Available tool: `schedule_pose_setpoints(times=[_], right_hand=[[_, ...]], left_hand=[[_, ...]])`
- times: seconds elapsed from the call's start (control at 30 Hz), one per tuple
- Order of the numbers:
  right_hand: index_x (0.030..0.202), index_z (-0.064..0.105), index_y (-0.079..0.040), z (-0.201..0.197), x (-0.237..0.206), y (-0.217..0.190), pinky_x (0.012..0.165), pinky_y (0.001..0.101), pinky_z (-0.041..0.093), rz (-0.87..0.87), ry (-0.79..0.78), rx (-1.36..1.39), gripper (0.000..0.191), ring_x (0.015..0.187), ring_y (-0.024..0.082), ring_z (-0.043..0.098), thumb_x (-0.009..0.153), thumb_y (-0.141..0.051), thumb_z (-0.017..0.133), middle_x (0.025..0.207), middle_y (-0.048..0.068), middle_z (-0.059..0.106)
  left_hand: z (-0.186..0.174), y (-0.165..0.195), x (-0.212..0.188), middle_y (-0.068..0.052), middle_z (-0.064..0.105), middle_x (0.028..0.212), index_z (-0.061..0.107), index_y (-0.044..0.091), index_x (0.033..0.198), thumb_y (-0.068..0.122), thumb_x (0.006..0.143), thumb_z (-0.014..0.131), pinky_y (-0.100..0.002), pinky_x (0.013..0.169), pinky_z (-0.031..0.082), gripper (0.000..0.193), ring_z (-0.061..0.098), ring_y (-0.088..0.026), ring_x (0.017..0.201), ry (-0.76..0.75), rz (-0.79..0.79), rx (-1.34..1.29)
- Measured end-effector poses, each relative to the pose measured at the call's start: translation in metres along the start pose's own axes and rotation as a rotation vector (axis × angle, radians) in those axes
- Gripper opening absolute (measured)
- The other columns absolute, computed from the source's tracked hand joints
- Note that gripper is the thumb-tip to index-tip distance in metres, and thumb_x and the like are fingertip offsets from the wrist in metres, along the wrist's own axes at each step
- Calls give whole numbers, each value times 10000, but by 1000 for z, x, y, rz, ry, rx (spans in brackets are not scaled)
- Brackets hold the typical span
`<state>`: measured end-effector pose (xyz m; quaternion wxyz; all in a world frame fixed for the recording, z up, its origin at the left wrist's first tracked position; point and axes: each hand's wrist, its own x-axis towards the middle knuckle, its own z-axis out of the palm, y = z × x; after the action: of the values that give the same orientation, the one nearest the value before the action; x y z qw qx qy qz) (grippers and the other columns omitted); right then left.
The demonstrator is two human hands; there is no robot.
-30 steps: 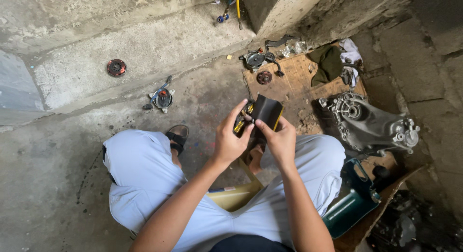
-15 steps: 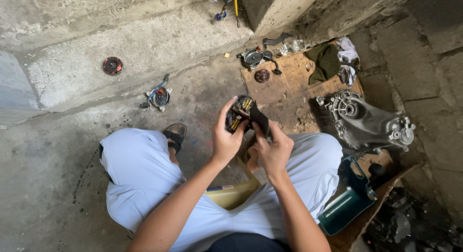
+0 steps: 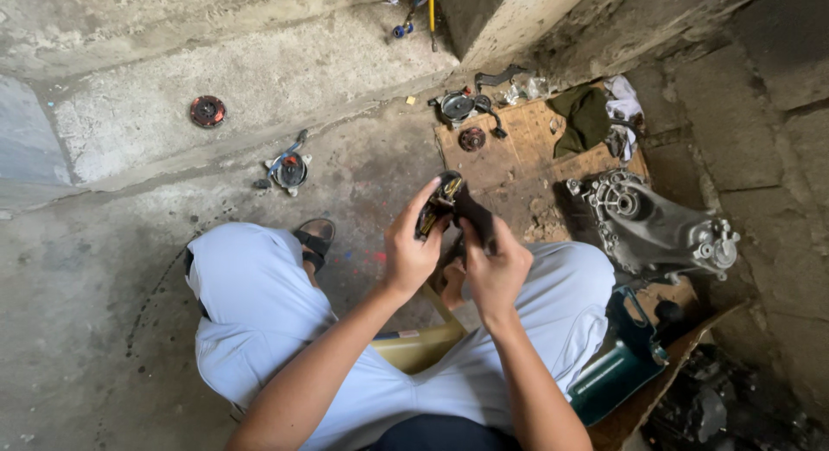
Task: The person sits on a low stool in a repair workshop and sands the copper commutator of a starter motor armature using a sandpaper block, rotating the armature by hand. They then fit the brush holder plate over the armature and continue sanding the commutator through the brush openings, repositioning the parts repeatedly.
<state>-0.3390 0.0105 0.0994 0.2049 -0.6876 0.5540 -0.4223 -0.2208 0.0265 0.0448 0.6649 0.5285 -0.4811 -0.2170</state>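
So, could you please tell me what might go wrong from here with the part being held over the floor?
1. The small dark part is pinched only by the fingers of the left hand and right hand, high above bare concrete floor; a slip could drop it.
2. The loose round parts and red disc lie unprotected by the sandalled foot and could be kicked.
3. The grey engine casing crowds the right knee.
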Motion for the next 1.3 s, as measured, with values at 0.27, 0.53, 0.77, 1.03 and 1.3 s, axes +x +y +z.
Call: schedule_pose_setpoints(times=[0.27,0.53,0.77,1.03,1.3], right_hand=[[1114,739,-24,0,3,0,615,252,505,44,-47,36,226,646,59,596,904,-92,791,770,98,725],[1109,745,-35,-4,6,-4,564,253,487,128,-88,40,237,605,51,579,891,-115,791,734,99,726],[1103,753,-41,0,3,1,604,267,509,103,-89,-17,235,613,82,599,882,-109,797,719,125,702],[1110,749,-49,0,2,7,636,272,538,69,-102,12,234,680,98,697,882,-88,778,820,130,760],[1126,748,-40,-3,11,1,642,267,539,52,-124,-7,224,682,76,704,904,-63,762,822,122,756]], left_hand=[[1,0,0,-188,693,1338,557,52,1439,-80,901,715,-367,986,592,576,724,-286,1199,8,-57,-21],[2,0,0,-193,681,1353,533,58,1458,-69,922,727,-363,994,589,584,713,-291,1213,13,-61,-55],[1,-1,1,-190,694,1337,546,53,1451,-79,909,725,-355,995,584,586,725,-286,1204,16,-76,-48],[3,-1,1,-193,700,1324,550,43,1443,-96,911,699,-353,999,574,569,719,-277,1209,20,-109,-81],[6,-2,-1,-190,686,1349,540,43,1450,-76,919,713,-346,1004,577,571,708,-255,1230,11,-85,-76]])
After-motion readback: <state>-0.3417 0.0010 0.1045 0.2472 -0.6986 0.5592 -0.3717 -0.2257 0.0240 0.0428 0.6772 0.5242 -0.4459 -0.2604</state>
